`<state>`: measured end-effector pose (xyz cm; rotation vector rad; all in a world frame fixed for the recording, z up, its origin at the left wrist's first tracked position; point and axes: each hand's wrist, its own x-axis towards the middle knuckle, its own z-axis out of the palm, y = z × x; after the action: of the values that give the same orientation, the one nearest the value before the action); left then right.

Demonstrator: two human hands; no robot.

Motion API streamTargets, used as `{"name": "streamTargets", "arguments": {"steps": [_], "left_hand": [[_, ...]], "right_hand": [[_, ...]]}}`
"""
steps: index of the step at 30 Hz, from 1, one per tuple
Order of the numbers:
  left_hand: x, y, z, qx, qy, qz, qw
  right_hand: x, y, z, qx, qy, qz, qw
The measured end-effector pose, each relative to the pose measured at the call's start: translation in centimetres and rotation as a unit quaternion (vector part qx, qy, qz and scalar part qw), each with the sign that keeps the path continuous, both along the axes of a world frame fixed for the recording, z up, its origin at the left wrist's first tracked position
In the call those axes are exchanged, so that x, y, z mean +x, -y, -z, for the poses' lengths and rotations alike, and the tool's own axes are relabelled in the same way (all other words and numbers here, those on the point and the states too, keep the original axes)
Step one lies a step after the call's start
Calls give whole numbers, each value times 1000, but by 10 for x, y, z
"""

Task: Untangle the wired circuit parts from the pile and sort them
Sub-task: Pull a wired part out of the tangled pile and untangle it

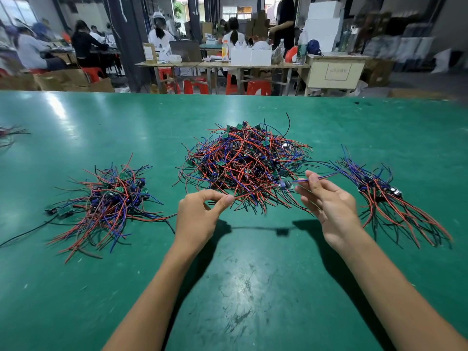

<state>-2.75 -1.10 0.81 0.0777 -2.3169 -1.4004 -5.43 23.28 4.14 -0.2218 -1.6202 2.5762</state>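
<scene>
A scuffed, glossy green table (253, 287) fills a workshop; workers sit at wooden benches (217, 64) and red stools (258, 87) beyond. The tangled red, blue and black pile (243, 160) lies mid-table, sorted bunches left (106, 201) and right (387, 196) of it. The right hand (329, 206) pinches one part (286, 184) by its wire, just before the pile; the left hand (200, 214) pinches the wire's other end.

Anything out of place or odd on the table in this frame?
Mostly orderly: three wire piles. One black wire trails from the left pile toward the table's left edge, and a few stray wires lie apart at far left.
</scene>
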Motion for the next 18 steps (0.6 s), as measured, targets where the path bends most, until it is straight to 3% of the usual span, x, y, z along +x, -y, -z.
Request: {"name": "streamTargets", "arguments": {"steps": [8,13,15,18], "left_hand": [[4,-2,-3,2,1,21,1000],[5,-7,-3,9,25,28,999],[3,-8,-3,10,30,21,999],[2,-9,0,-10,26,24,999]], "right_hand": [[0,1,-3,25,-26,24,999],[-14,-15,-20,189,-93,122,970],[-34,-41,-36,336,-128,186,915],[-71,-89,-68,572,-97,251,774]]}}
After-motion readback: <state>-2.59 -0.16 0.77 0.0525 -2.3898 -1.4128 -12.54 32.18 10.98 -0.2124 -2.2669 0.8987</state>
